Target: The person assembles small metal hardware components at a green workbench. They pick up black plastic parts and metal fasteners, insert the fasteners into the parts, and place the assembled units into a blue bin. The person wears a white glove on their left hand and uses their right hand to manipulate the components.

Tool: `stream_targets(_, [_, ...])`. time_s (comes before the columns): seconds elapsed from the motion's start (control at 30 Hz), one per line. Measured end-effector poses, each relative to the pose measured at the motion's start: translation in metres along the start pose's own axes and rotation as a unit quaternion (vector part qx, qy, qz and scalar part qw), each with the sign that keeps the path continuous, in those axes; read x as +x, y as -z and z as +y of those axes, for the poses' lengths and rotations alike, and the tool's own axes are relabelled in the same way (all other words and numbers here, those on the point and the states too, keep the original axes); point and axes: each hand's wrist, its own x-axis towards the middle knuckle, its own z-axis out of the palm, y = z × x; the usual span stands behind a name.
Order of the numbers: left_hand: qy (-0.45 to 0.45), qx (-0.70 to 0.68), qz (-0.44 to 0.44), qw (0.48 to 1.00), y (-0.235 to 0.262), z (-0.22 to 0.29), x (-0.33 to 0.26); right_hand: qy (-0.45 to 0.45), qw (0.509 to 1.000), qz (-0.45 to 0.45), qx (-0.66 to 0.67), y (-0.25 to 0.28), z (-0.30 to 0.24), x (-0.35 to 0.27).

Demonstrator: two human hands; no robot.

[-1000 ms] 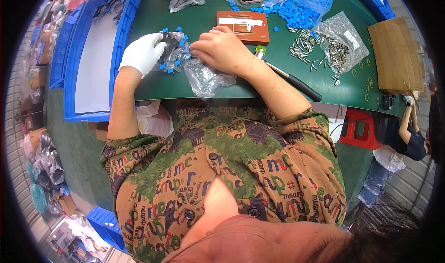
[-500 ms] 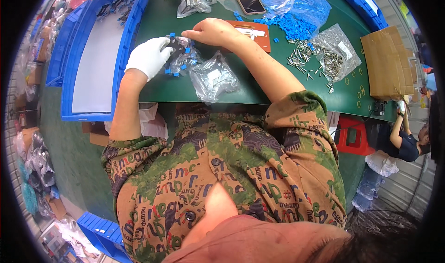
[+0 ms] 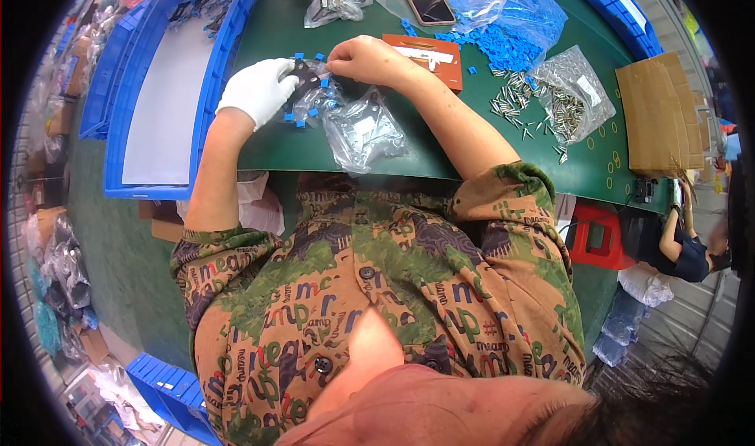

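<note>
My left hand, in a white glove, grips a black bracket-like part at its left edge. Several small blue pieces sit around that part, partly over crumpled clear plastic. From the right comes my bare right hand, its fingers drawn together at the part's upper right side; whatever is between the fingertips is too small to name. A clear plastic bag with pale parts inside lies just nearer to me.
Behind my right wrist is a brown board with white pieces. A blue heap, metal pins and a phone lie beyond. Left stands a blue tray; right, a cardboard box. Another person is at far right.
My right hand's fingers have curled in from a stretched pose and drawn slightly back to the right. The left hand keeps its hold; the whole view has shifted a little.
</note>
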Motion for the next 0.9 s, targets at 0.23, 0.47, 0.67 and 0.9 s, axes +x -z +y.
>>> stream_targets(0.23, [0.021,0.016,-0.02,0.999,0.003,-0.001,0.004,0.027,0.999,0.031,-0.035,-0.006,-0.002,-0.005])
stream_targets(0.47, [-0.018,0.026,0.025,0.999,-0.002,-0.006,0.002,0.031,0.999,0.031,-0.028,-0.006,-0.001,-0.006])
stream_targets(0.67, [-0.031,0.007,0.029,0.999,0.003,-0.01,0.004,0.027,0.999,0.024,-0.03,-0.006,-0.001,-0.007])
stream_targets(0.9, [-0.043,0.039,0.034,0.998,0.004,-0.012,0.009,0.031,0.999,0.023,-0.033,-0.003,-0.004,-0.008])
